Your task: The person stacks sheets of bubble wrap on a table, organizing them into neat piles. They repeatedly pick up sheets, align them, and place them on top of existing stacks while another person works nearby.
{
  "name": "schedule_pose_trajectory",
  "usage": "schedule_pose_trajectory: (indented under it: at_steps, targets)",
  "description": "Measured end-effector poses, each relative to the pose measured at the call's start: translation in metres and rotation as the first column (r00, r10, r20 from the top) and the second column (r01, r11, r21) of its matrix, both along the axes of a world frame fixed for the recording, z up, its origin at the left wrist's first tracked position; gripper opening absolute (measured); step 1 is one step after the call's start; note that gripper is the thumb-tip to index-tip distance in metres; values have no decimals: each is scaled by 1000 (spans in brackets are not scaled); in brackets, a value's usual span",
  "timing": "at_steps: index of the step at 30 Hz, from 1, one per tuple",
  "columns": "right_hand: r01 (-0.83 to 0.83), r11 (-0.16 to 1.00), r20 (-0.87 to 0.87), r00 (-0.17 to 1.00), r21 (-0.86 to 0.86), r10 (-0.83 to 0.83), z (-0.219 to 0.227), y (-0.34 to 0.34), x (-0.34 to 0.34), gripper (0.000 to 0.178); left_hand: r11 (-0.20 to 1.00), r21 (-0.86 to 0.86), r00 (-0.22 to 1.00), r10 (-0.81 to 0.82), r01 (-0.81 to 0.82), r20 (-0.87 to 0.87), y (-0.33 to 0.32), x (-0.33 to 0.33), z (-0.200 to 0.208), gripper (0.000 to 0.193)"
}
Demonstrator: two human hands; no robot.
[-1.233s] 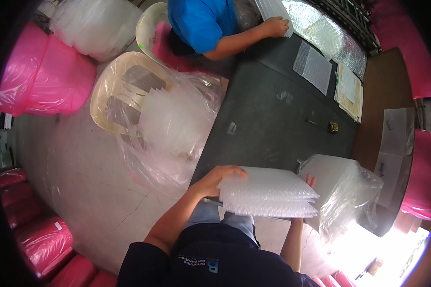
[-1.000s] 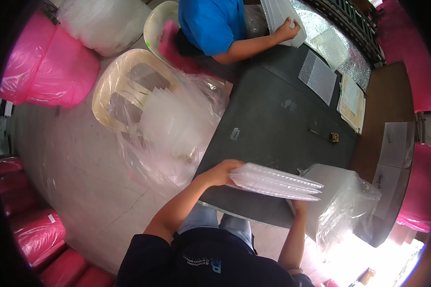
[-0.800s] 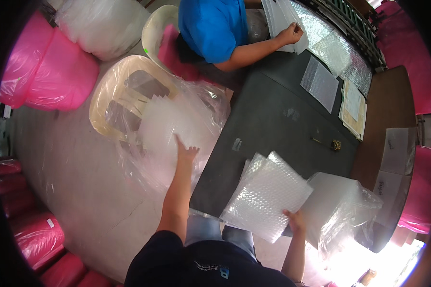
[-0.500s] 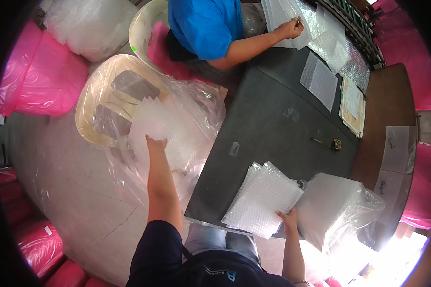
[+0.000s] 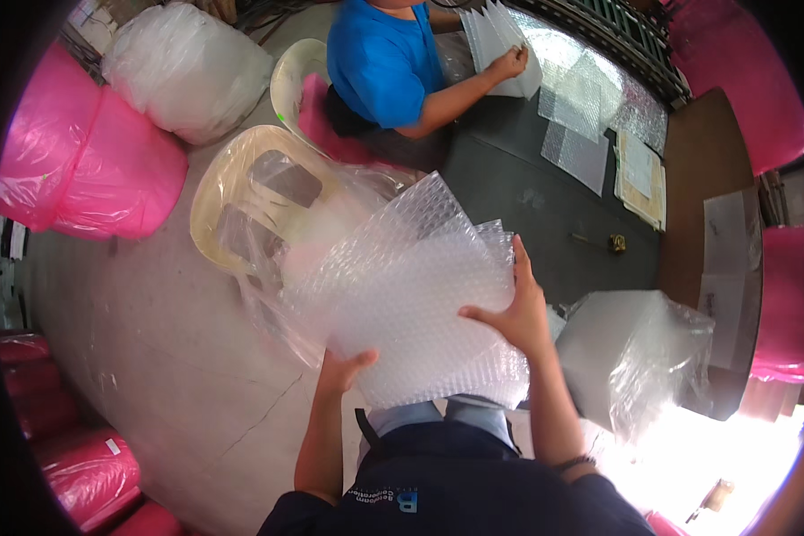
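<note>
In front of my body I hold up a loose stack of clear bubble wrap sheets (image 5: 420,313), fanned unevenly with corners sticking out at the top. My left hand (image 5: 347,368) grips the lower left edge, its thumb on top and the other fingers hidden beneath. On the right side my right hand (image 5: 514,308) clasps the stack, thumb over the face and fingers along the far edge. Behind the sheets, a cream plastic chair (image 5: 210,210) carries a clear plastic bag (image 5: 272,308), partly covered by the stack.
A co-worker in a blue shirt (image 5: 380,67) handles white sheets (image 5: 500,54) at the far end of the dark table (image 5: 545,219). On it lie a tape measure (image 5: 616,243), a clipboard (image 5: 640,183) and a plastic-wrapped block (image 5: 598,357). Pink wrapped bundles (image 5: 125,161) stand left.
My right hand has lifted the bubble wrap off the table and brought it left. My left hand has come back from the bagged chair and now grips the stack too.
</note>
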State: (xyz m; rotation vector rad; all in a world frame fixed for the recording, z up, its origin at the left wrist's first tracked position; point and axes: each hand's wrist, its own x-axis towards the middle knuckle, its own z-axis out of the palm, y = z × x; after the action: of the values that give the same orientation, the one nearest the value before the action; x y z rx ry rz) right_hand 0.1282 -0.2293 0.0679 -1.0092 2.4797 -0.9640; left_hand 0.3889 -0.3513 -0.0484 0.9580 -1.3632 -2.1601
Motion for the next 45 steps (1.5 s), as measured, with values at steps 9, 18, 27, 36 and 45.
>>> schedule_pose_trajectory:
  at_steps: [9,18,27,36,45]
  targets:
    - [699,635,597,675,-330,-434,-73,85,54,68,782,622,758,377,48,-532,66,-22,-6,83]
    - [666,593,176,719,-453,-672,-66,152,20,32,939,342,992,-2,44,-123,35,-68,-7,64]
    - [-604,726,11,771,328,637,-16,158,51,23,817,340,884,-416,466,-214,14,-76,-12,65]
    - [596,801,257,783,-51,-566,-83,155,48,62,830,310,882,-403,464,-243,24,-73,-28,76]
    - [732,666,430,559,145,-709,-142,211,5,45,995,-90,955,62,-37,292,-33,-35,-14,76]
